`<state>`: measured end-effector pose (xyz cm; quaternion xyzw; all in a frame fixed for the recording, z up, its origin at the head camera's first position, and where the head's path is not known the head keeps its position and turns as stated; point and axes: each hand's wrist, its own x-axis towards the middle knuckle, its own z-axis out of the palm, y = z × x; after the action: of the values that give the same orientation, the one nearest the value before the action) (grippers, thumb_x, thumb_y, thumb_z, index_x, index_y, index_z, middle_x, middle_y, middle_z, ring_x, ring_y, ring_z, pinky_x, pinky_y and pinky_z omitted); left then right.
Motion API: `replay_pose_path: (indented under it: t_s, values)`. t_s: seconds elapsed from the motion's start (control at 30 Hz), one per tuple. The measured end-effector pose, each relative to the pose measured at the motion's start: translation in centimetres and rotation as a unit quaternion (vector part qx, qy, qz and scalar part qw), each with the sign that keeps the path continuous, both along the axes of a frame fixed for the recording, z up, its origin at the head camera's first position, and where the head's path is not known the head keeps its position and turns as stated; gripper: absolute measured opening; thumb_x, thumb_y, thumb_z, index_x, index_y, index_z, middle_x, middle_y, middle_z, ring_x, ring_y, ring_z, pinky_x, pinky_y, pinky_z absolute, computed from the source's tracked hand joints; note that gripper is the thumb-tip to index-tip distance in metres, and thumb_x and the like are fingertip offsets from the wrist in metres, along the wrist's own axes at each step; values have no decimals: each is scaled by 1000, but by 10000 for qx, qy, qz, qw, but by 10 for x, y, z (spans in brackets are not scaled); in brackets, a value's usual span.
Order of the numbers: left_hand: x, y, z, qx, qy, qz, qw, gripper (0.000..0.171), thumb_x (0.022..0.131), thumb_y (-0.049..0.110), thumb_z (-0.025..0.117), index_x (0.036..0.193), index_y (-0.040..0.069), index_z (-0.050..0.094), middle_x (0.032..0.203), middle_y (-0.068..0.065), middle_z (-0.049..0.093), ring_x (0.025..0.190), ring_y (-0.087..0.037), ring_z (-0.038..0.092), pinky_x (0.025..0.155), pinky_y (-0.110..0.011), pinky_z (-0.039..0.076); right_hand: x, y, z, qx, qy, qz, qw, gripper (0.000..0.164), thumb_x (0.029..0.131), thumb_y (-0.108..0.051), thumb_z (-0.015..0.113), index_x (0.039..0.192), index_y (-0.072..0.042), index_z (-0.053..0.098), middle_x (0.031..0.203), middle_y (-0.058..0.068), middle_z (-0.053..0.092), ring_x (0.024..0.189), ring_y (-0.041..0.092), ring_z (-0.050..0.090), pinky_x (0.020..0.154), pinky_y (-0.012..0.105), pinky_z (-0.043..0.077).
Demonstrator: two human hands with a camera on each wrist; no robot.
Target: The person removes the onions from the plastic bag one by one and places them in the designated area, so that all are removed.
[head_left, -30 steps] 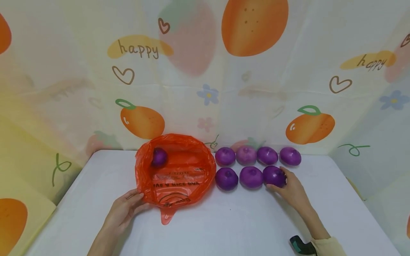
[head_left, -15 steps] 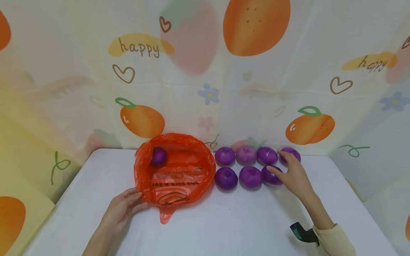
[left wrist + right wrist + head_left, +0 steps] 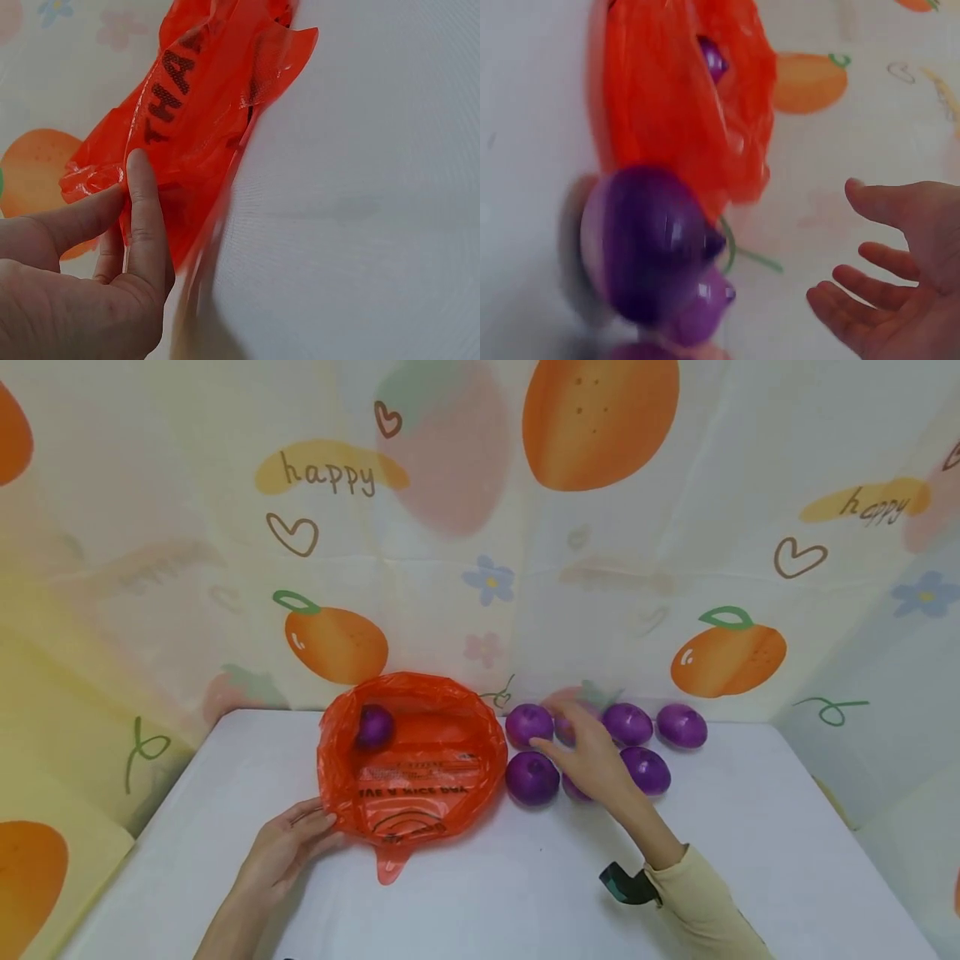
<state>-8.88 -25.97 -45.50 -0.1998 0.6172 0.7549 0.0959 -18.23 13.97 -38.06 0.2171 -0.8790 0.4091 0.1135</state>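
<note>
A red plastic bag (image 3: 420, 827) stands with its mouth spread wide, printed lettering inside, in the head view. One purple onion (image 3: 375, 727) lies in it at the left. My left hand (image 3: 281, 856) pinches the bag's near-left rim; in the left wrist view its thumb and fingers are on either side of the red film. My right hand (image 3: 596, 764) is over the onions right of the bag, fingers spread and holding nothing, partly hiding two of them. In the right wrist view, a blurred dark onion (image 3: 649, 244) is apart from the spread right hand (image 3: 900, 277).
Several purple onions stand in two rows on the white table (image 3: 480, 910), including a front one (image 3: 532, 779) close beside the bag and a back one (image 3: 681, 727) at the far right. A fruit-printed cloth (image 3: 600, 635) hangs behind the table.
My right hand has let go of the rightmost front onion, lifted off it and swept left over the rows toward the bag. The left hand stays at the bag's rim.
</note>
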Motion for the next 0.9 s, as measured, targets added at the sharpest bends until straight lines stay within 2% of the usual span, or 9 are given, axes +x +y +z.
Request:
replay_pose_path:
  t_s: [0.13, 0.27, 0.4, 0.67, 0.9]
  values:
    - [0, 1, 0, 70, 162, -5, 9998, 56, 97, 8, 60, 145, -6, 35, 108, 3, 69, 95, -13, 69, 88, -33, 56, 4, -36, 0, -385, -108, 536, 9978, 48, 87, -17, 76, 129, -4, 58, 127, 14, 62, 115, 31, 60, 96, 45, 52]
    - [0, 3, -1, 71, 228, 12, 9997, 53, 97, 5, 59, 143, -7, 36, 108, 2, 70, 95, -13, 69, 88, -32, 56, 11, -73, 3, -379, -493, 1061, 9924, 51, 91, -20, 72, 136, -5, 53, 133, 12, 57, 116, 27, 60, 96, 42, 52]
    - [1, 7, -1, -98, 100, 52, 9999, 54, 97, 7, 60, 144, -7, 36, 111, 0, 69, 94, -13, 69, 87, -32, 56, 8, -103, -3, -157, -825, 1152, 9898, 55, 92, -25, 70, 140, -7, 50, 136, 10, 54, 120, 25, 56, 98, 40, 51]
    - [-3, 10, 1, -231, -14, 33, 9997, 53, 98, 7, 58, 144, -7, 36, 117, -6, 67, 95, -15, 69, 87, -34, 56, -17, -141, -24, 293, -1518, 1017, 9827, 64, 90, -31, 72, 143, -5, 46, 140, 11, 52, 123, 28, 54, 102, 42, 48]
    - [-3, 10, -1, -312, -262, 8, 9992, 57, 97, 12, 61, 146, -6, 35, 124, -11, 64, 97, -16, 69, 89, -36, 56, -33, -171, -29, 709, -1681, 864, 9794, 68, 88, -30, 74, 144, -5, 44, 142, 10, 51, 129, 25, 50, 107, 40, 43]
